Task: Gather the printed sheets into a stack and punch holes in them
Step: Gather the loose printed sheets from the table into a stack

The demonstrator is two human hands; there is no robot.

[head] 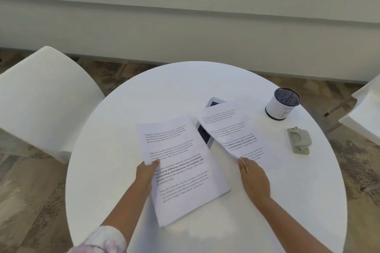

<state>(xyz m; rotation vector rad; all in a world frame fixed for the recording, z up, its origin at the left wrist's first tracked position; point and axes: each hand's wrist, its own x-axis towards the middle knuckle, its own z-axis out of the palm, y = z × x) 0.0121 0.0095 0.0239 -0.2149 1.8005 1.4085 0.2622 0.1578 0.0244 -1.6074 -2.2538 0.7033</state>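
On the round white counter (123,150) the printed sheets are split into two lots. The left hand (146,172) pinches the left edge of the bigger stack (185,181), thumb on top and fingers tucked beneath, with that stack lying flat near the front. The right hand (254,178) nips the near corner of a loose sheet (228,127) between fingertips and lifts it; this sheet hangs over a tablet (205,133) and at least one more page (259,156) lies under it to the right. The likeliest slip is here: held by one corner only, the thin sheet may sag, fold or crease as it swings across, or drag the page beneath off line. It might also catch the tablet's edge. If the two lots come together skewed, the edges will not be square and the holes will land unevenly. The hole punch (299,139) waits untouched at the right, near a mesh cup (281,104), well apart from both hands.
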